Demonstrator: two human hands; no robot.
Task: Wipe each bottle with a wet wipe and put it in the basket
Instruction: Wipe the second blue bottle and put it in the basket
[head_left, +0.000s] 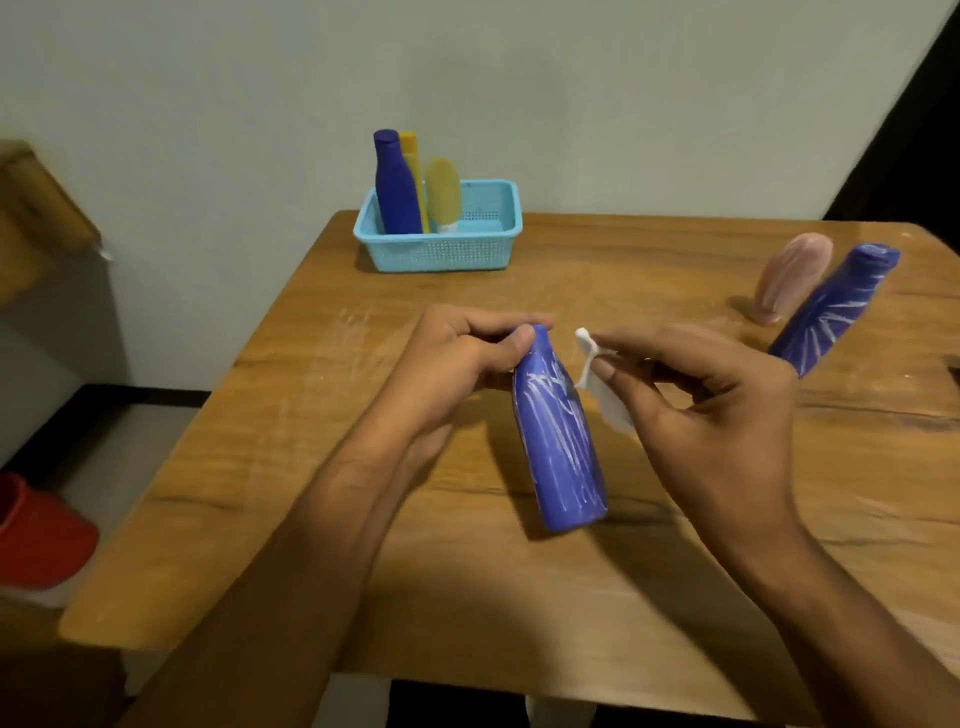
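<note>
Left hand (462, 345) fingers are curled round the cap of a blue bottle (558, 441) streaked with white, held upright near the middle of the wooden table (363, 545). A wet wipe (602, 387) is pinched in the right hand (717, 410), just beside the bottle's shoulder. With only the top gripped, the bottle could be tipped by a firm sideways wipe. The basket (441, 249) is seen well beyond.

White-streaked blue bottle (561, 441), white wipe (602, 389), light-blue basket (441, 249), brown wood-grain table (467, 571).
</note>
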